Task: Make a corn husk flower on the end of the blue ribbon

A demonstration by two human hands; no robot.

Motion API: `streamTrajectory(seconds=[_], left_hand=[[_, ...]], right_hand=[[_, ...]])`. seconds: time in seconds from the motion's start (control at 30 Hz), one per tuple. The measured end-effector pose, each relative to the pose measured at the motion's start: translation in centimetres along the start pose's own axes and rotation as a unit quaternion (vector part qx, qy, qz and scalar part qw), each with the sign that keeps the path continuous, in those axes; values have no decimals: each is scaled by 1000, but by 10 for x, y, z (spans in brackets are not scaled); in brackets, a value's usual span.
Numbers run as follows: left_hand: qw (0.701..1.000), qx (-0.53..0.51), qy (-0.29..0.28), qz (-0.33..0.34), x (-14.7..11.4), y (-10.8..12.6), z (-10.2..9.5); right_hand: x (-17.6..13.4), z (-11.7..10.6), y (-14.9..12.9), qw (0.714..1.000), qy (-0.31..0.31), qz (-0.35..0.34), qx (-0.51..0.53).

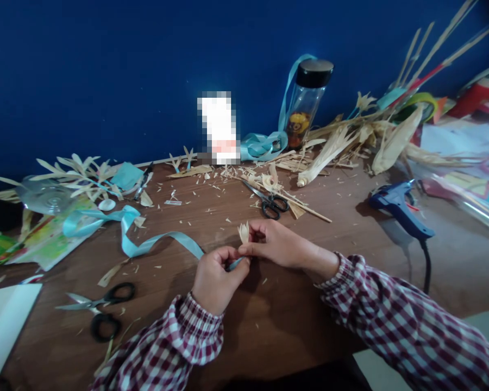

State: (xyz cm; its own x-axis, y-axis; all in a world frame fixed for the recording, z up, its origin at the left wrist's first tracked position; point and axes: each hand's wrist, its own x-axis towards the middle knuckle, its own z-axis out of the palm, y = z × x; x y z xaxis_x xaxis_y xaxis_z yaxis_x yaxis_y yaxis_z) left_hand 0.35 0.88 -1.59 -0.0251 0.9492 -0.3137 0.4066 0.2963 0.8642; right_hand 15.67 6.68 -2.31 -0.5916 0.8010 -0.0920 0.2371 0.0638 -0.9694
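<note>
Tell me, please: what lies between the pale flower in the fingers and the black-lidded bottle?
In the head view, black-handled scissors and pale scraps lie between the flower and bottle.

Two hands meet over a wooden counter (285, 331), working a small pale flower (243, 232) and light-blue ribbon (135, 251).
The right hand (275, 243) pinches the flower near its base; the left hand (220, 276), touching it, grips the ribbon, which trails leftward. Black-handled scissors (96, 305) lie open at left, a second pair (268, 202) beyond the hands, a blue glue gun (403, 209) at right.
</note>
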Motion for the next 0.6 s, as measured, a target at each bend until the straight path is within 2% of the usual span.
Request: streamTrajectory(seconds=[0.1, 0.3, 0.6], left_hand=[[1000, -19, -3, -14, 1, -2, -1], [996, -68, -27, -47, 3, -6, -3], [997, -54, -31, -49, 3, -3, -3]], right_hand=[[0, -2, 2, 1000, -3, 9, 11], [-1, -12, 0, 988, -99, 92, 78], [0, -12, -1, 994, -68, 79, 35]])
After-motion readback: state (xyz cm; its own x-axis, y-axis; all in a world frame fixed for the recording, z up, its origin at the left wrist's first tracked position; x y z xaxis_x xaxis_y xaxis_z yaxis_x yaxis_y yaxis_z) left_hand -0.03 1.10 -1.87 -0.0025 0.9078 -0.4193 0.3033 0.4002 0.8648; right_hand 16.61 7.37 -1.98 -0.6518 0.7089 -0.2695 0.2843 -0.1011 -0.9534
